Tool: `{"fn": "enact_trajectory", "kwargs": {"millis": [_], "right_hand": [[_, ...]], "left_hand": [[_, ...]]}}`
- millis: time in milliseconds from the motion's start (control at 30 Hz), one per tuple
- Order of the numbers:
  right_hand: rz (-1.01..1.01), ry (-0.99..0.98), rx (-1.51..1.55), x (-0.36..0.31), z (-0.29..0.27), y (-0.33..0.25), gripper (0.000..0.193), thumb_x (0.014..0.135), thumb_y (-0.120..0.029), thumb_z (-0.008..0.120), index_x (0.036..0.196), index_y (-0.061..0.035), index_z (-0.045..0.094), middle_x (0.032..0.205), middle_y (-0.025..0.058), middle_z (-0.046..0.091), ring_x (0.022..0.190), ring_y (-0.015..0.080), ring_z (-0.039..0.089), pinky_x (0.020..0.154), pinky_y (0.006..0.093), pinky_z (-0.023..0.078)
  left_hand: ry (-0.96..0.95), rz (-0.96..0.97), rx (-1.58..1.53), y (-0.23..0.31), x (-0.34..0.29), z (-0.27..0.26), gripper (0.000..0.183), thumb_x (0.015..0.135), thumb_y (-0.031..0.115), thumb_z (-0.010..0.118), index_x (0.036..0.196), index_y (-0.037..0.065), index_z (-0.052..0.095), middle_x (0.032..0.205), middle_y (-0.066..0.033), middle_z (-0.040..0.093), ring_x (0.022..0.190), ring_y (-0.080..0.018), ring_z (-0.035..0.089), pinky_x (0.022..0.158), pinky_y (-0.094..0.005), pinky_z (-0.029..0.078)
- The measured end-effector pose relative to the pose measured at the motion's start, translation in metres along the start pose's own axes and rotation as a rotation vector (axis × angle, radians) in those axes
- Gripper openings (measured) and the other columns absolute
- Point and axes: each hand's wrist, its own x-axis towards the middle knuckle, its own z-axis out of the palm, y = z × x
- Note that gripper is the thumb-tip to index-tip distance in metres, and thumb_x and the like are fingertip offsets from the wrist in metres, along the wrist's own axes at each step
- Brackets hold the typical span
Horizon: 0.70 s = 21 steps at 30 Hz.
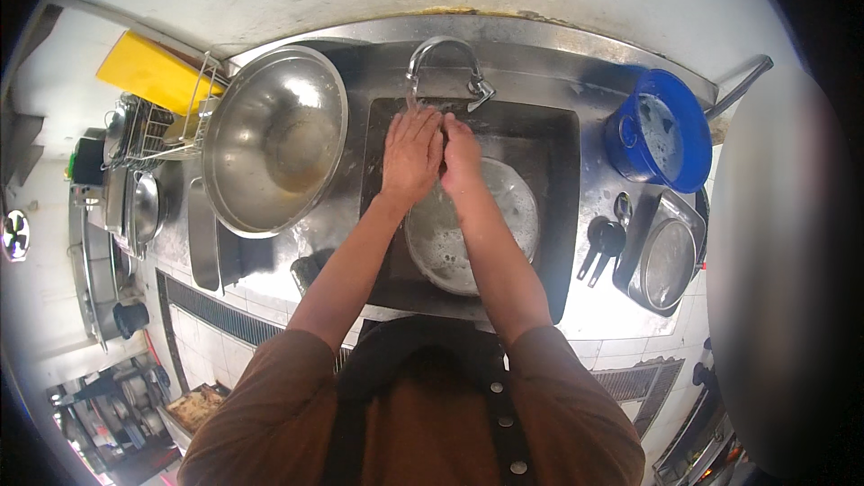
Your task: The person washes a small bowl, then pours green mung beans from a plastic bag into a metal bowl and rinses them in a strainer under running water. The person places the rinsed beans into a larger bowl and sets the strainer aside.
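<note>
You reach both hands over one sink [562, 216], left hand [413, 160] flat, fingers together, right hand [462, 159] beside it, fingers I can't tell, just below one tap [441, 41]; one bowl [526, 216] in the sink

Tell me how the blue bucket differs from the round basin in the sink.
The bucket is bright blue; the basin is greyish. The bucket stands right of the sink; the basin lies inside it. The right forearm crosses over the basin, but not the bucket. Both are round and hold suds.
</note>
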Motion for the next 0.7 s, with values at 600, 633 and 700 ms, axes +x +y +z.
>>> {"fn": "enact_trajectory", "kwargs": {"millis": [600,633,700], "right_hand": [[0.131,0.107,-0.021,-0.044,0.029,-0.087,0.025,0.109,-0.027,0.062,0.119,-0.0048,0.062,0.105,0.004,0.067,0.094,0.0162,0.063,0.085,0.0342,0.052],[0.14,0.097,-0.031,-0.042,0.027,-0.089,0.025,0.108,-0.027,0.062,0.12,-0.0046,0.062,0.106,0.0043,0.067,0.095,0.0168,0.064,0.086,0.0347,0.053],[0.163,0.086,-0.022,-0.039,0.023,-0.088,0.025,0.108,-0.025,0.062,0.121,-0.004,0.061,0.108,0.0048,0.068,0.097,0.018,0.065,0.088,0.0358,0.053]], "left_hand": [[-0.149,-0.371,-0.467,0.007,-0.003,-0.061,0.055,0.109,0.028,0.055,0.153,-0.005,0.046,0.151,-0.0285,0.055,0.142,-0.0427,0.052,0.117,-0.0446,0.042],[-0.189,-0.355,-0.48,0.008,-0.001,-0.068,0.056,0.108,0.026,0.057,0.154,-0.004,0.046,0.152,-0.0282,0.054,0.143,-0.042,0.051,0.117,-0.044,0.042],[-0.23,-0.331,-0.514,-0.006,-0.008,-0.07,0.058,0.107,0.027,0.059,0.156,-0.002,0.045,0.156,-0.0276,0.05,0.145,-0.0408,0.049,0.118,-0.0433,0.041]]}}
